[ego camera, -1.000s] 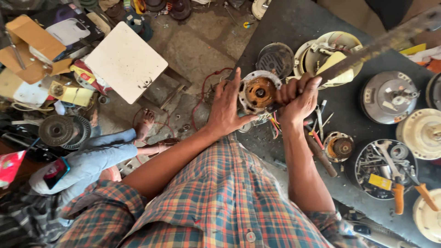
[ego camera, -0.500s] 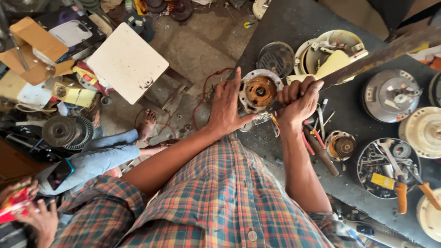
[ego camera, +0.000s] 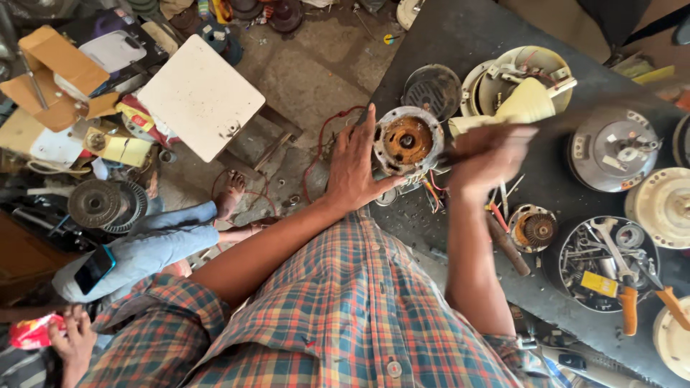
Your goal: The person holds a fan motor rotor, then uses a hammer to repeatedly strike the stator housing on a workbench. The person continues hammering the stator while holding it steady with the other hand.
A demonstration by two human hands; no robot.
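The left hand [ego camera: 357,169] lies flat and open against the side of a round fan motor [ego camera: 407,141], with the fingers [ego camera: 368,128] spread apart and pointing away from the body, so it seems to brace the motor and keep it from sliding over the edge. The motor sits at the near left edge of the dark table [ego camera: 460,43], with its copper-coloured core facing up and some coloured wires [ego camera: 433,192] hanging out below it toward the person. The right hand [ego camera: 489,159] is strongly blurred; it is closed as a fist on a long handle [ego camera: 575,122], which runs up and to the right as a pale streak, so it looks like a striking or prying tool, but I cannot tell what kind. The blur suggests that this hand is moving fast just beside the motor. Other motor parts are laid around within reach: a grey motor housing [ego camera: 614,149], a cream-coloured cover [ego camera: 525,79], a small rotor [ego camera: 532,228], and a round tray [ego camera: 604,262] that collects spanners and loose pieces so they do not scatter. On the floor to the left, another person sits near a white square stool [ego camera: 200,95], well apart from the work.
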